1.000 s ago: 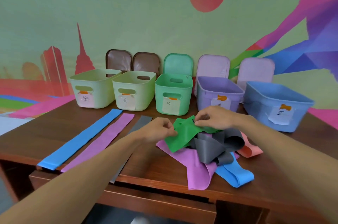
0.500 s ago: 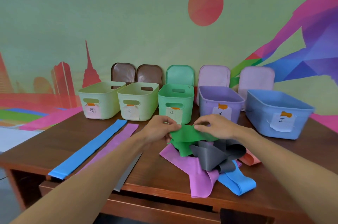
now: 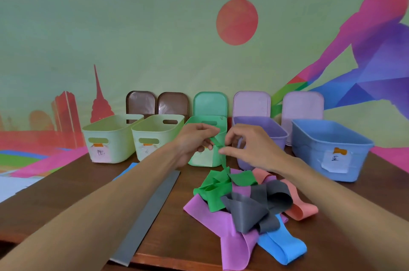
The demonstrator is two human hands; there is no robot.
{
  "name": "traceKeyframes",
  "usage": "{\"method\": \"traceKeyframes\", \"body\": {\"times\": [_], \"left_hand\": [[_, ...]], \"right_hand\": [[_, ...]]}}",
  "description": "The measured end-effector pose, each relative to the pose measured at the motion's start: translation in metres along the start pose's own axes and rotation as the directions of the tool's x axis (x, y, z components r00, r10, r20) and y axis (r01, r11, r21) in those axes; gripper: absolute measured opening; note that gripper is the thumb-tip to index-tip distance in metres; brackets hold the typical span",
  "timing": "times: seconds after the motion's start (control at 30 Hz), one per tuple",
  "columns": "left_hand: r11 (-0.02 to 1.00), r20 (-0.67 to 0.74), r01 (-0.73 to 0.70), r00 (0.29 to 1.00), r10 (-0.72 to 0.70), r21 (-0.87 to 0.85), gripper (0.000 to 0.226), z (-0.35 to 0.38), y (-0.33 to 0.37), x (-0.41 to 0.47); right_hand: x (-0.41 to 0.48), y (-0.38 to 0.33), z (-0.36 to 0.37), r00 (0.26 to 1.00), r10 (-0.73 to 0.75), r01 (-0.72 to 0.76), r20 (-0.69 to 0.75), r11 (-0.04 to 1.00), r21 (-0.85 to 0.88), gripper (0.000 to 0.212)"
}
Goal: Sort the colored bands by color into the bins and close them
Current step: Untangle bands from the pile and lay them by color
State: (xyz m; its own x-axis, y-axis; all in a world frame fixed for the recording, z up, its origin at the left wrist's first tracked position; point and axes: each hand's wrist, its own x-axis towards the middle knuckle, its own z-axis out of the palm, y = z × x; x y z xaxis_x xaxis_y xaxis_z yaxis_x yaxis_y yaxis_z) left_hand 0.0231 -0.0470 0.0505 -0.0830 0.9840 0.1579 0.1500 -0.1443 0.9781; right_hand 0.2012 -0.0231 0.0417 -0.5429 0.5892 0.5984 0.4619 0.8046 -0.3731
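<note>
Hands are lifted above the wooden table (image 3: 66, 199), in front of the green bin (image 3: 218, 161). The left hand (image 3: 194, 141) pinches the top end of a green band (image 3: 218, 188) between thumb and fingers. The right hand (image 3: 250, 149) pinches the same band just beside it with thumb and forefinger, while its other fingers are spread apart. From the two hands the band hangs down to the heap, where its lower part lies folded on a purple band (image 3: 234, 242).

In the heap also lie a grey band (image 3: 254, 208), a blue band (image 3: 283, 248) and a salmon band (image 3: 298, 208), all touching each other. Left of the heap a flat grey strip (image 3: 146, 215) lies straight, its near end over the table edge.

Behind stand two pale green bins (image 3: 110, 137), then the green one, a purple bin (image 3: 272, 135) and a blue bin (image 3: 327, 149), all open. Their lids (image 3: 210, 103) lean on the wall.
</note>
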Motion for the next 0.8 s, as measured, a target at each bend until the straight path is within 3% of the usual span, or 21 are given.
{"method": "traceKeyframes", "body": {"times": [0.13,0.37,0.43,0.53,0.63,0.8], "left_hand": [[1.0,-0.003,-0.008,1.0,0.008,-0.02,0.02,0.008,0.001,0.013],[0.992,-0.082,-0.028,0.996,0.018,-0.121,0.021,0.019,-0.004,0.027],[0.998,-0.083,-0.029,0.996,0.025,-0.047,0.022,0.019,-0.012,0.029],[0.997,0.034,-0.018,0.999,0.015,0.07,0.033,0.028,-0.018,0.027],[0.998,0.111,-0.011,0.994,0.004,0.059,0.029,0.043,-0.018,0.025],[0.999,0.107,-0.012,0.994,0.008,0.033,0.021,0.051,-0.024,0.026]], "right_hand": [[0.003,0.015,-0.006,0.995,0.024,-0.016,-0.097,0.997,0.075,0.008],[0.02,0.04,-0.019,0.928,0.287,-0.184,-0.239,0.908,0.377,0.004],[0.028,0.04,-0.023,0.901,0.324,-0.179,-0.29,0.885,0.43,0.002],[0.044,0.031,-0.029,0.866,0.352,-0.151,-0.354,0.861,0.486,0.002],[0.059,0.018,-0.031,0.843,0.373,-0.122,-0.388,0.835,0.537,0.002],[0.07,-0.004,-0.026,0.836,0.413,-0.057,-0.36,0.719,0.692,0.002]]}}
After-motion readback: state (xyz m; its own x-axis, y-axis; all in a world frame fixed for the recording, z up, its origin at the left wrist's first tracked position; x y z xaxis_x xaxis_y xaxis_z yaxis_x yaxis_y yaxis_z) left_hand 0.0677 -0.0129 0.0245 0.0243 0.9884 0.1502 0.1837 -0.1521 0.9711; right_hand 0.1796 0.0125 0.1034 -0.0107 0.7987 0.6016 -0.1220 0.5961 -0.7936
